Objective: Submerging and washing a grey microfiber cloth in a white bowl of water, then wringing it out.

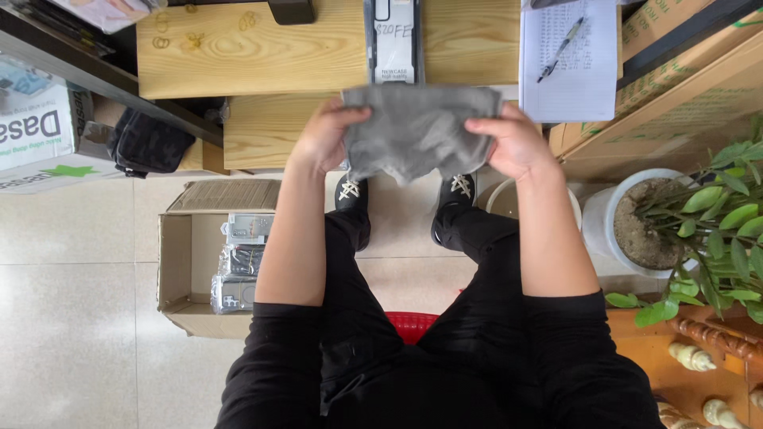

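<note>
I hold a grey cloth [417,131] spread between both hands in front of me, above my knees. My left hand [322,135] grips its left edge and my right hand [515,141] grips its right edge. The cloth hangs slack in the middle and hides part of a long phone-case package [395,40] lying on the low wooden table [262,52] beyond it. I sit on a red stool [412,324], in black trousers and black shoes.
An open cardboard box [191,262] with several packaged phone cases [238,262] stands on the floor at left. A notepad with a pen [568,56] lies at upper right. A potted plant [683,222] and more cartons stand at right. A black bag [147,143] sits at left.
</note>
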